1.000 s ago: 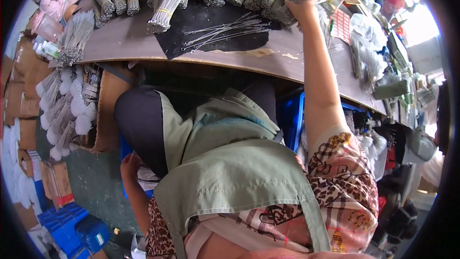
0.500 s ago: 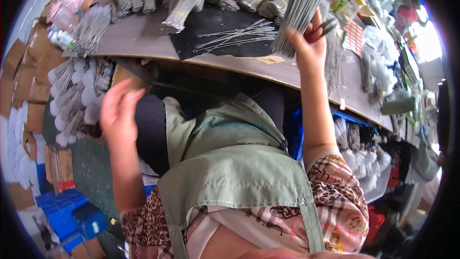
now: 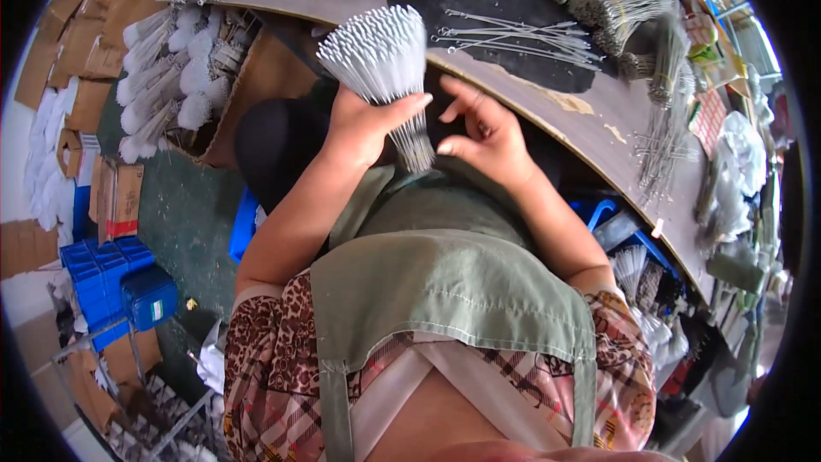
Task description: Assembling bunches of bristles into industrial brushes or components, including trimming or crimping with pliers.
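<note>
My left hand (image 3: 363,127) is closed around a bundle of thin wire-stemmed brushes (image 3: 376,47), held upright over my lap. Its white tips fan out at the top, and the grey stems narrow to a tight lower end. Just right of the stems is my right hand (image 3: 494,141), its thumb and curled fingers apart with nothing visible between them. A small dark spot, perhaps a ring, shows at one finger. Beyond both hands, loose looped wires (image 3: 522,38) lie on a black mat (image 3: 547,75) on the table.
Tied wire bundles (image 3: 620,4) line the table's far side. The table edge (image 3: 547,124) runs diagonally past my right hand. A cardboard box (image 3: 231,115) of white-ended bundles stands at left, with blue crates (image 3: 103,278) nearer. More wires (image 3: 663,154) hang over the edge at right.
The wire bundle has come from my right hand above the table to my left hand over my lap. Both hands have drawn together. The view has shifted.
</note>
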Available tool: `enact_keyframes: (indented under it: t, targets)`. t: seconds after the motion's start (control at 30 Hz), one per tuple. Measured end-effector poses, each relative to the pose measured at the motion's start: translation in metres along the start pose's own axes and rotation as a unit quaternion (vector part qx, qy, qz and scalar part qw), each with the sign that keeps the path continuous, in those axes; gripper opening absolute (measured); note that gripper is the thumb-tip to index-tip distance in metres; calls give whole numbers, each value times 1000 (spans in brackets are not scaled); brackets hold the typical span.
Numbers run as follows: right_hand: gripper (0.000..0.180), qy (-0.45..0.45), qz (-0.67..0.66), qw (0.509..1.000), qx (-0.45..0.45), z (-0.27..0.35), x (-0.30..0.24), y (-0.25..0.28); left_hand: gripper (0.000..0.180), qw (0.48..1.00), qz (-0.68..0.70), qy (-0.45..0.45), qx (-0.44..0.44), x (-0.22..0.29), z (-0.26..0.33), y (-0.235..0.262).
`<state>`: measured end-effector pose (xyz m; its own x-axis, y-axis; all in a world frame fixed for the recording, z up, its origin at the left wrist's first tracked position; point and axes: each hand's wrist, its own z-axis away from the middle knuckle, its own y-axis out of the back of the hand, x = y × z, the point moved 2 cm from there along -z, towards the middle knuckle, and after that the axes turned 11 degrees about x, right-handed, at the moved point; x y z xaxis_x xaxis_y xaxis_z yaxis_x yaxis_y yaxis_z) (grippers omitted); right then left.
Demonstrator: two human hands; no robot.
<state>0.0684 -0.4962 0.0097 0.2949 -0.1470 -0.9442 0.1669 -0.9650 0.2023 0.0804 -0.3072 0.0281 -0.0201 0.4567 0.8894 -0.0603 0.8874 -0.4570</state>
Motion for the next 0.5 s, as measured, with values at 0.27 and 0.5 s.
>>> enact_keyframes:
  t: [0.27, 0.5]
  targets:
    - [88, -109, -298, 947, -62, -23, 8, -28, 47, 959, -238, -27, -154, -34, -4, 30]
    - [89, -116, -304, 942, -76, -24, 24, -31, 20, 815, -473, -255, -216, -44, -14, 37]
